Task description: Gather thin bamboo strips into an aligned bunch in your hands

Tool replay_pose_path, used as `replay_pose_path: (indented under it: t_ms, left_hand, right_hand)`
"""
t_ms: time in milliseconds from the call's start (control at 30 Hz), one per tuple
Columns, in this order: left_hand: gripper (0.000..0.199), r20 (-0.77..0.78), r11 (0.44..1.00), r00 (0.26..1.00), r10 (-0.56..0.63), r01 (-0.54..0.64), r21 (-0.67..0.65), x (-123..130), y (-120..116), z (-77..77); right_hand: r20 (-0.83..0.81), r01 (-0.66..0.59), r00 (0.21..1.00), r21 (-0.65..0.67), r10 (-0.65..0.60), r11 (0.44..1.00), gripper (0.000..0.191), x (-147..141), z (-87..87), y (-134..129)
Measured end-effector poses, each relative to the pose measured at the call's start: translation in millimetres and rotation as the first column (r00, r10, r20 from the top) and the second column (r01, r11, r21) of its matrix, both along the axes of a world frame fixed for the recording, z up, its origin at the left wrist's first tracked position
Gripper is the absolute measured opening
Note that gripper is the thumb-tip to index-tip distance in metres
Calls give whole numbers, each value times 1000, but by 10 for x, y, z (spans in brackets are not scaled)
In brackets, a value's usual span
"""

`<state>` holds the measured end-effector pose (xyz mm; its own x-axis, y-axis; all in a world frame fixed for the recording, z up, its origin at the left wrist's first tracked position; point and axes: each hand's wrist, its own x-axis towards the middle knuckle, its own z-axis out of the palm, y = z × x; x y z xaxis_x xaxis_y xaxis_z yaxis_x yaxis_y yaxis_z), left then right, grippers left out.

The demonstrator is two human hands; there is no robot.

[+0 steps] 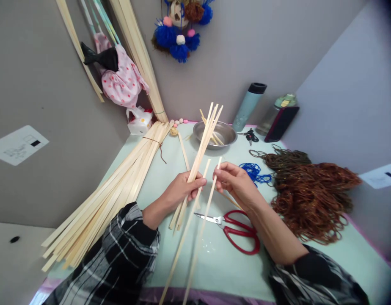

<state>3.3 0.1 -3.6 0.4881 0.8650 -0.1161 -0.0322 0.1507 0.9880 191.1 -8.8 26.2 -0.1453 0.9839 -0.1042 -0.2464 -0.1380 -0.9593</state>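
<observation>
Head view, left to right: 1 big bundle of long strips (116, 186) lies along the table's (221, 258) left edge. The left hand (183, 190) has its fingers pressed around a fan of about 5 strips (204, 135), pointing up toward the far edge. Just beside it, the right hand (236, 182) pinches 1 of 2 loose strips (202, 228), long axis running toward the near edge. Below lies 1 pair of red scissors (236, 231).

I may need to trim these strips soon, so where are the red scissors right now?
The red scissors lie flat on the pale green table, low in the head view, just under the right hand, with the brown cord pile to their right.
</observation>
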Motion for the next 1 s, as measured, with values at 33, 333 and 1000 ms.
replay_pose_path:
  t_ms: [33, 333, 1000]
  left_hand:
    - [34, -1, 1000, 1000, -7, 7, -1, 13, -11, 3]
    - [36, -23, 995, 995, -98, 97, -18, 20, -41, 30]
    - [39, 116, 930, 945, -306, 323, -176, 33, -98, 11]
  right_hand:
    - [12, -15, 1000, -15, 15, 1000, 30, -24, -46, 10]
    - [53, -11, 999, 3, 11, 1000, 28, -32, -63, 3]
    - [-78, 339, 940, 78, -333, 938, 25, 226, -72, 149]
